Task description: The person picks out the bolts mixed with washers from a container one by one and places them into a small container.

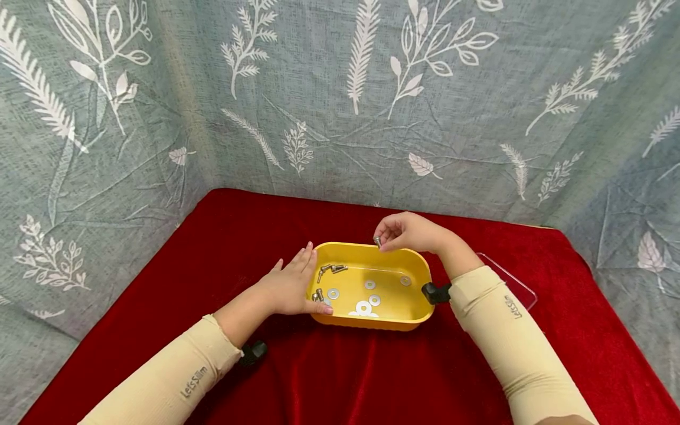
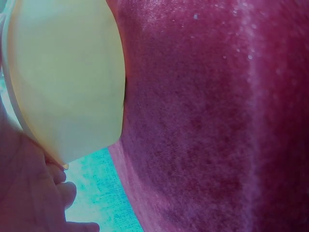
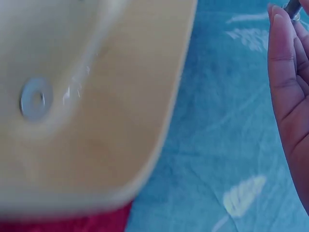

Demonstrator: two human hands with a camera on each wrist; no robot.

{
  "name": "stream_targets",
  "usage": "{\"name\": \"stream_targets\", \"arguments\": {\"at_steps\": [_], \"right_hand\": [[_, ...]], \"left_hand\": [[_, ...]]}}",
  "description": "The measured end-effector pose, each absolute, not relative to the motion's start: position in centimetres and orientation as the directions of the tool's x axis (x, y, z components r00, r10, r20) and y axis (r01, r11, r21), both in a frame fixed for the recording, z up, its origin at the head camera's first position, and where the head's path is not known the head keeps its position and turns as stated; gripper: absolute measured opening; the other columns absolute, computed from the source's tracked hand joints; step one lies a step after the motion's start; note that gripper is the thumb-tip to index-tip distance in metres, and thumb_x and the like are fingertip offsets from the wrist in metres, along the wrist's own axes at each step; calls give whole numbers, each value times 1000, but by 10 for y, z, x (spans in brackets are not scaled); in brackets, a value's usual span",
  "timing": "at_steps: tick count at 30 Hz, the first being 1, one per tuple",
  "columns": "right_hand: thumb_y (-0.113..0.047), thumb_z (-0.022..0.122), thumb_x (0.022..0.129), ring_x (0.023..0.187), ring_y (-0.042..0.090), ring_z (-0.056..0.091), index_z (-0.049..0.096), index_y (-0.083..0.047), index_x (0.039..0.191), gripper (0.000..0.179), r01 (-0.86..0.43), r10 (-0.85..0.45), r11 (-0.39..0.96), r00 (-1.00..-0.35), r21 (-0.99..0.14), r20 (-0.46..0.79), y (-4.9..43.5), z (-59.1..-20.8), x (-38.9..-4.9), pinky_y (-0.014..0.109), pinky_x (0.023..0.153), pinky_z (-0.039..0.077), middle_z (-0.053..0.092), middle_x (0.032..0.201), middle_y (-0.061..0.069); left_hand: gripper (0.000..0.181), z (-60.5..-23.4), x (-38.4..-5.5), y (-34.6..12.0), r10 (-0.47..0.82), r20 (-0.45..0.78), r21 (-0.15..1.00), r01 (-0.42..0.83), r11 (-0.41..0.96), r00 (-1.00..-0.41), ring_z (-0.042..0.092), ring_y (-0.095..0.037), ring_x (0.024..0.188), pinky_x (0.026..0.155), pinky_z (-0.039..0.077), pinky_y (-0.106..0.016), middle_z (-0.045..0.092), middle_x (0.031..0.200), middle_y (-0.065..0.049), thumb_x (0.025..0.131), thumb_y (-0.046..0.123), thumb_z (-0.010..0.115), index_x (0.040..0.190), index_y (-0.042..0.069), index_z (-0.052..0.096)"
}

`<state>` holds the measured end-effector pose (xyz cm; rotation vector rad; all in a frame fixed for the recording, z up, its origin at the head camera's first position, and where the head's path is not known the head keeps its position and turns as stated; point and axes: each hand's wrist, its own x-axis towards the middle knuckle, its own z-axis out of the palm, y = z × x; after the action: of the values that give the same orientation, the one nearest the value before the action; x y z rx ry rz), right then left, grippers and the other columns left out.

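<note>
A yellow tub (image 1: pixel 372 324) stands on the red cloth. My left hand (image 1: pixel 289 288) rests on its left end with fingers spread and straight, the thumb lying over the front rim. Above the back rim my right hand (image 1: pixel 409 232) pinches a small metal bolt (image 1: pixel 378 242) between thumb and fingertips; the bolt (image 3: pixel 292 8) also shows at the top corner of the right wrist view. Several bolts (image 1: pixel 339 268) lie in the tub's left part. Flat washers (image 1: pixel 363 307) are scattered over its floor, and one washer (image 3: pixel 36 98) appears in the right wrist view.
A clear plastic lid-like piece (image 1: pixel 523 292) lies right of the tub, partly hidden by the right forearm. Red cloth (image 1: pixel 239 236) covers the table. A grey-green curtain with white leaf prints (image 1: pixel 319 147) hangs behind and at both sides.
</note>
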<state>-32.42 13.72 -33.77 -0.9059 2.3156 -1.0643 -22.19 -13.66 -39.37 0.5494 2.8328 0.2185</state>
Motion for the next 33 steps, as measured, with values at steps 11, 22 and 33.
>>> {"name": "stream_targets", "arguments": {"at_steps": [11,22,33], "right_hand": [[-11,69,81,81,22,58,61,1,99,23,-348,-626,551,-773,-759,-100,196,-316,-324,28,72,50,61,85,10],[-10,69,81,79,11,59,60,3,99,25,-335,-523,609,-851,-719,-47,264,-314,-312,22,71,49,60,86,8],[-17,69,82,77,10,57,60,1,100,28,-257,-440,712,-889,-654,-130,310,-321,-294,27,70,48,61,86,5]], "left_hand": [[122,-396,-225,-137,375,-213,187,339,922,-902,0,-24,140,106,13,-55,-12,152,-11,67,79,51,146,2,-1],[122,-396,-224,-136,370,-218,184,334,924,-903,1,-23,140,106,14,-55,-12,151,-10,66,79,51,146,3,-1],[120,-394,-221,-135,377,-216,199,337,920,-901,1,-24,140,106,14,-56,-11,152,-11,68,77,53,146,2,0]]}}
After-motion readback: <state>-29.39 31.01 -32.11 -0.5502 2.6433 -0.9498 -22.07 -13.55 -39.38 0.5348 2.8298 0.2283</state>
